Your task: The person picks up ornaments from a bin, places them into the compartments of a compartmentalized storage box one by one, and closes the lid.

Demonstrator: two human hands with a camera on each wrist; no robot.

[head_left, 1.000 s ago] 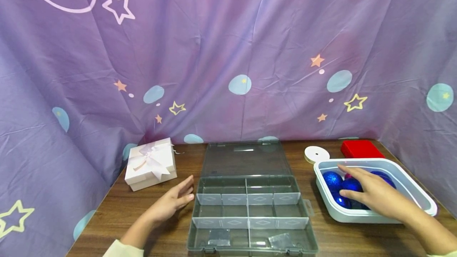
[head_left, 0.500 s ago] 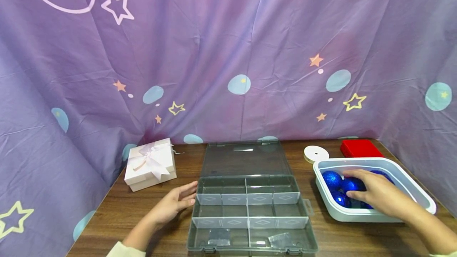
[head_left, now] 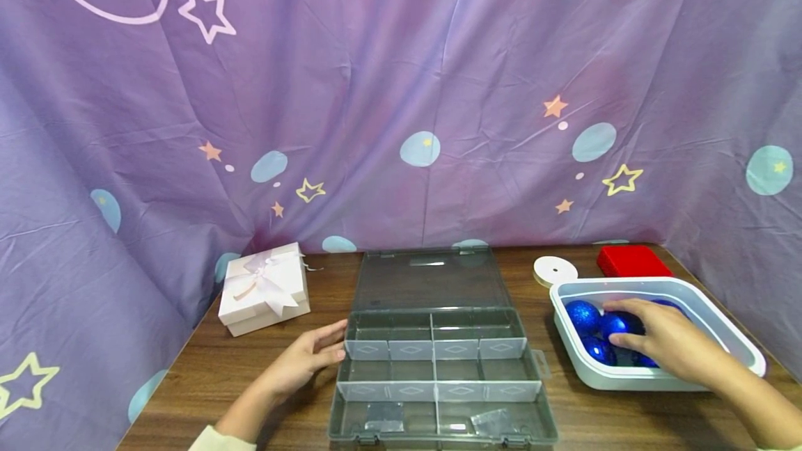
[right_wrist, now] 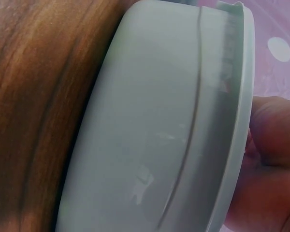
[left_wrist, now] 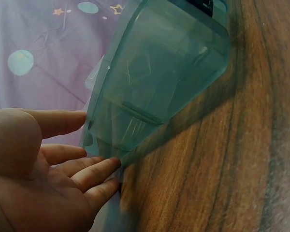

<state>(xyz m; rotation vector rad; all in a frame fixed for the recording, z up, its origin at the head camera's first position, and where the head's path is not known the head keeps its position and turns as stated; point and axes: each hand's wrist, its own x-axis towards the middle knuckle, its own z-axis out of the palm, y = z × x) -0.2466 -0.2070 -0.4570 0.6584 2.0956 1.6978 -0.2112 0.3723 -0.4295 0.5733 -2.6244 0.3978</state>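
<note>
Right hand (head_left: 667, 346) down inside the white tub (head_left: 739, 350) at the right of the table, fingers curled over a blue glitter ball (head_left: 617, 324) — grasping it. Left hand (head_left: 301, 362) flat and relaxed on the wooden table (head_left: 207, 367), straight fingertips (left_wrist: 108, 166) touching the left wall of the grey compartment case (head_left: 435, 367), gripping nothing.

Ball deep blue, sparkly, round; packed among several more like it, all low in the tub's left half, just below the rim. Tub wall smooth and pale in the right wrist view, rim thick.

Case open, lid laid back flat toward the far side, dividers upright, two small packets in the nearest row. Bare wood between case and tub, narrow. Pink gift box (head_left: 264, 287) far left, white ribbon spool (head_left: 555, 271) and red box (head_left: 634, 261) just beyond the tub — purple star curtain (head_left: 401, 89) close behind everything.
</note>
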